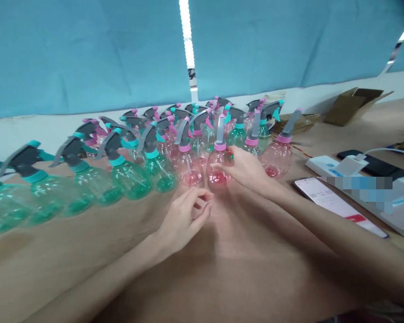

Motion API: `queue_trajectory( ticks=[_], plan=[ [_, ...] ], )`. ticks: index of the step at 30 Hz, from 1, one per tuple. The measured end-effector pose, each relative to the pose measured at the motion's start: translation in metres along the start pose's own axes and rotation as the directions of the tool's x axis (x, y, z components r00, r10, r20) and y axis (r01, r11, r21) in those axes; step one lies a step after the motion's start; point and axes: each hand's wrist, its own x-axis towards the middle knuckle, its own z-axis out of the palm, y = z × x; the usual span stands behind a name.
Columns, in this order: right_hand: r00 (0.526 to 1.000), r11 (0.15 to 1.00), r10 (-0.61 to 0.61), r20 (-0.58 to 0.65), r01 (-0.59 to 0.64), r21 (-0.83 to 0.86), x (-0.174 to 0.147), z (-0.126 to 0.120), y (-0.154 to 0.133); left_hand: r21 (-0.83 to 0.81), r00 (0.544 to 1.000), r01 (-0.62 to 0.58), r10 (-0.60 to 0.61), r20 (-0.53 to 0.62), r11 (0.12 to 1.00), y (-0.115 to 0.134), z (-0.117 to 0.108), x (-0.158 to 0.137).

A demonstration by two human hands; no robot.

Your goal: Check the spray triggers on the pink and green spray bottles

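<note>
Seemingly, most spray bottles [131,181] on the table [235,242] are lined up, though what remains is unclear, while the right hand [249,168] clasps a near-row pink bottle [218,177] between thumb and fingers, the left hand [183,219] loosely curled and empty.

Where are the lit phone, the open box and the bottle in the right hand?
Lit phone [337,205], head view: its screen.
Open box [342,107], head view: its side.
Bottle [218,158] in the right hand [251,169], head view: its body.

Brown tbl [249,269] w/ grn & pink spray btls [161,172], phone [338,208], pwr strip [357,190], open cardboard box [343,107]
</note>
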Motion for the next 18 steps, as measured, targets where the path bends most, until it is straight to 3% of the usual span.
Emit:
queue_trajectory(
  ticks=[5, 10, 12, 15, 18],
  plan=[
    [0.998, 0.999, -0.022, 0.054, 0.024, -0.028, -0.01, -0.009, -0.004, -0.063, 0.994, 0.076, -0.081, -0.08, 0.995, 0.004, 0.0, 0.008],
    [0.993, 0.998, -0.043, 0.112, 0.048, -0.038, -0.04, -0.023, -0.014, -0.119, 0.964, 0.126, -0.15, -0.221, 0.985, 0.006, -0.004, 0.017],
    [0.987, 0.996, -0.089, 0.134, 0.093, -0.02, -0.056, -0.028, -0.02, -0.169, 0.967, 0.134, -0.166, -0.194, 0.977, 0.01, -0.007, 0.021],
    [0.974, 0.989, -0.147, 0.174, 0.148, 0.006, -0.078, -0.033, -0.031, -0.273, 0.978, 0.176, -0.199, -0.058, 0.946, 0.023, -0.013, 0.025],
    [0.965, 0.972, -0.226, 0.131, 0.232, -0.037, -0.097, -0.034, -0.042, -0.353, 0.982, 0.175, -0.187, 0.002, 0.919, 0.041, -0.018, 0.026]
  ],
)
